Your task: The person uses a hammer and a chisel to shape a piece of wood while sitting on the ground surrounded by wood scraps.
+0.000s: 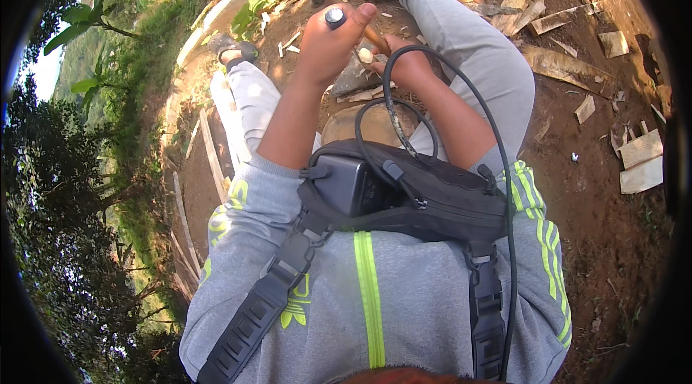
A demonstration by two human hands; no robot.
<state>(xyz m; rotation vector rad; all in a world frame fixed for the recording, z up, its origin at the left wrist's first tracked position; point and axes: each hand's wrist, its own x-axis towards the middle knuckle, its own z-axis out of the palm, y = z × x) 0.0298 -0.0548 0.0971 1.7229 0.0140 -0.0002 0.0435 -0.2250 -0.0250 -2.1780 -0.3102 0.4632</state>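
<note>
My left hand (328, 45) is closed round a dark handle with a round silver butt (334, 18), its thumb stretched out to the side. What is fixed to the far end of that handle cannot be made out. Beside it, my right hand (409, 67) is closed on a brown wooden stick (376, 40). A pale, rounded end (366, 56) shows just below the stick, between the two hands. Under the hands lies a grey flat stone or block (353, 80) on the soil, partly hidden by my wrists.
Black cable (389, 88) loops over my right wrist from a black waist bag (432, 197) on my lap. Wood offcuts (555, 60) and a pale board (641, 161) lie on brown soil at right. Long poles (209, 153) and green slope vegetation (137, 96) are at left.
</note>
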